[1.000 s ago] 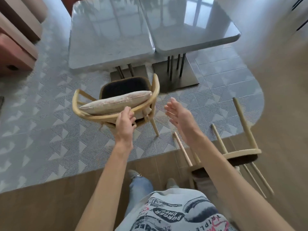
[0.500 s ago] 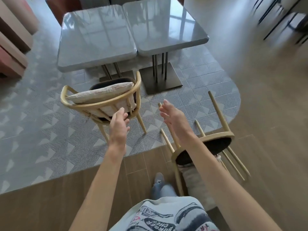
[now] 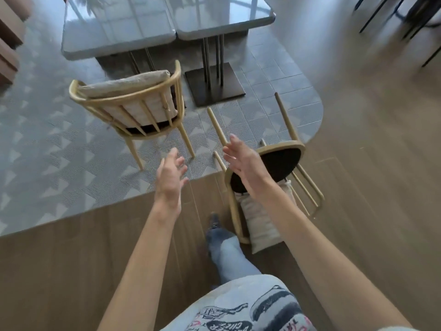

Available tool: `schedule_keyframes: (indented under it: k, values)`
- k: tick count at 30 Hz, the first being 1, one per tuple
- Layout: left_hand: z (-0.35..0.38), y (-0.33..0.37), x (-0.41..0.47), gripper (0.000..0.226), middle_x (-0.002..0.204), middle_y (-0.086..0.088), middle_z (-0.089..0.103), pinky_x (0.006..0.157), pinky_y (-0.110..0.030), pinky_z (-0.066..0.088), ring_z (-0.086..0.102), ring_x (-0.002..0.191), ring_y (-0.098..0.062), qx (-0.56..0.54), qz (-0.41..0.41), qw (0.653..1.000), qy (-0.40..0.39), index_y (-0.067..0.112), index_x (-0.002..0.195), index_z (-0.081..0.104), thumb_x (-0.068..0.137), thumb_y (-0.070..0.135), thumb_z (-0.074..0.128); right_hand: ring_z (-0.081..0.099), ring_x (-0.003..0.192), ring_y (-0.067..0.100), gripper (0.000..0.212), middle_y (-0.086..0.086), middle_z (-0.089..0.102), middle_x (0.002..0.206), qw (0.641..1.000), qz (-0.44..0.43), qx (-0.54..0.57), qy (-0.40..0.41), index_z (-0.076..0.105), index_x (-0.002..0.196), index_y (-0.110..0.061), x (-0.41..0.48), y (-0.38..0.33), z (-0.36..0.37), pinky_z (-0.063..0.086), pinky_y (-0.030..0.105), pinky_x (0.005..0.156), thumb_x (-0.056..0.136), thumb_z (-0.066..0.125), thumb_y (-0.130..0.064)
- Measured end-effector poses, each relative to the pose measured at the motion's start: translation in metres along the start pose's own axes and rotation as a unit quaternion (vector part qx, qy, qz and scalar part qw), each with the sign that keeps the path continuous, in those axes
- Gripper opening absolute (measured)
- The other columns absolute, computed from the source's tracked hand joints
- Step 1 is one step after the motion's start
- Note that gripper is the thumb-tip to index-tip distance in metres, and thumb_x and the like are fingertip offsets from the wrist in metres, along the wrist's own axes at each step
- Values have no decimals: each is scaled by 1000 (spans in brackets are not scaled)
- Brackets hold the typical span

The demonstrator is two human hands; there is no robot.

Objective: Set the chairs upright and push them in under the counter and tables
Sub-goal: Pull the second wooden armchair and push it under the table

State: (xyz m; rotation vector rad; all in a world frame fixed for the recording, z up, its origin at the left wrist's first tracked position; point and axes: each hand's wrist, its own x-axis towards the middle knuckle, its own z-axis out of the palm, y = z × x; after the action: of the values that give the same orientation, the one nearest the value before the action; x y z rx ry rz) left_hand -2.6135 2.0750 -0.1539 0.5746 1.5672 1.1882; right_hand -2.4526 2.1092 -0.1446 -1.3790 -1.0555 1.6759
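An upright wooden armchair (image 3: 133, 103) with a beige back cushion stands on the patterned grey floor, facing the left grey table (image 3: 114, 34). A second wooden chair (image 3: 281, 161) lies tipped over on its back at the right, legs pointing away from me, its dark seat underside towards me and its cushion on the wood floor. My left hand (image 3: 170, 173) hovers open below the upright chair, touching nothing. My right hand (image 3: 243, 161) is open above the fallen chair's seat frame, close to one leg, holding nothing.
Two grey tables stand side by side; the right table (image 3: 222, 17) has a dark square base (image 3: 214, 84). Black-legged furniture (image 3: 410, 17) stands at the top right. Upholstered seating (image 3: 9, 44) lines the far left. My leg and shoe (image 3: 222, 242) are beside the fallen chair.
My left hand let go of the upright chair's backrest and drew back. The chair now stands on its legs near the table. My view and both hands shifted towards the fallen chair.
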Motion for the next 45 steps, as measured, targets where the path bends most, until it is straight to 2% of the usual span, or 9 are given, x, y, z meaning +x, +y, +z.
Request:
schedule_keyframes:
  k: [8,14,20,25,29,32,36,40,45]
  values:
    - [36,-35,-53,54,138,-7,51,108,-44,39,51,124,-23,-12,-24,1000,6,17,143,43,99,48,38,50,126,16,54,1,53,135,1000,24,14,-5,47,139,-23,-42,25,-54,32,40,112,94,46,-53]
    - [88,-63,-80,55,140,-7,50,109,-44,38,50,126,-24,-8,-54,998,13,16,144,41,99,48,38,50,126,16,60,4,50,142,999,41,0,-23,42,142,-18,-54,40,-111,31,42,113,95,44,-54]
    - [186,-102,-95,54,143,-9,49,109,-45,38,50,126,-24,-15,-95,995,26,15,144,42,100,45,39,51,125,15,67,2,50,142,995,86,20,-35,39,145,-14,-47,54,-223,31,43,113,93,46,-56]
    - [277,-133,-88,56,145,-11,46,111,-46,36,48,130,-27,-37,-121,992,26,13,146,39,100,45,39,55,121,10,77,3,53,139,993,102,45,-45,39,145,-14,-29,68,-314,36,36,110,86,50,-63]
    - [342,-172,-70,55,147,-11,45,111,-46,36,47,131,-27,-47,-152,987,22,14,146,38,101,45,37,62,113,10,80,1,60,131,989,128,64,-39,49,137,-12,1,95,-376,41,37,107,79,54,-67]
    - [370,-213,-50,54,147,-11,45,111,-45,36,47,130,-27,-67,-180,981,41,13,146,39,102,44,35,64,110,11,74,0,65,124,984,157,81,-34,55,129,-14,26,129,-404,43,38,105,78,56,-68]
    - [385,-285,-23,51,140,-12,52,105,-42,41,53,123,-25,-126,-245,959,64,13,141,45,101,44,37,63,112,12,62,1,67,122,974,192,113,-30,53,133,-9,57,200,-426,44,35,102,93,45,-57]
    - [388,-380,15,54,137,-17,53,106,-45,41,54,122,-30,-214,-313,921,85,11,140,44,100,46,37,62,115,16,58,6,65,125,956,248,153,-26,53,131,-7,81,295,-429,45,36,100,99,35,-52]
    - [385,-505,60,55,137,-18,53,106,-44,41,52,124,-31,-246,-361,892,118,10,142,44,100,46,39,61,116,22,61,11,65,124,928,305,212,-4,55,126,-5,115,425,-432,42,40,105,100,29,-54]
